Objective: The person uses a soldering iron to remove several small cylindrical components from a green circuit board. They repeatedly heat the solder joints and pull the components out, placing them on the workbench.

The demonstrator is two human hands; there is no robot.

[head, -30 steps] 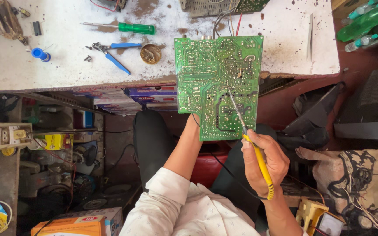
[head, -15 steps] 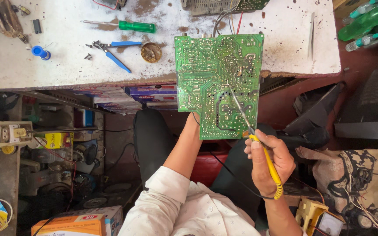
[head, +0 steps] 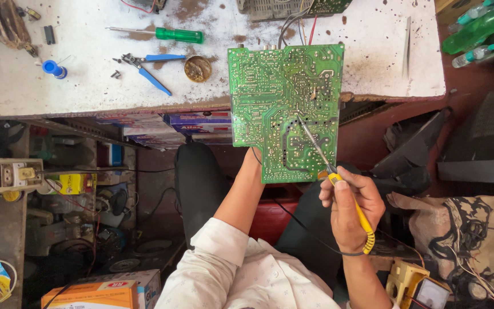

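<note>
A green circuit board (head: 284, 109) is held up with its solder side facing me, overhanging the near edge of a white workbench (head: 87, 74). My left hand (head: 254, 163) is mostly hidden behind the board's lower edge and holds it from below. My right hand (head: 350, 209) grips a yellow-handled soldering iron (head: 350, 197); its thin metal tip touches the board near its middle. A black cord trails from the iron's handle.
On the bench lie a green-handled screwdriver (head: 167, 34), blue-handled pliers (head: 147, 66), a round brown tin (head: 198, 68) and a blue cap (head: 54, 68). A power strip (head: 1, 174) sits left, an orange box (head: 95, 294) below, a yellow meter (head: 415, 286) lower right.
My right hand has shifted slightly up and the iron's tip has moved a little across the board. The board and my left hand stay put.
</note>
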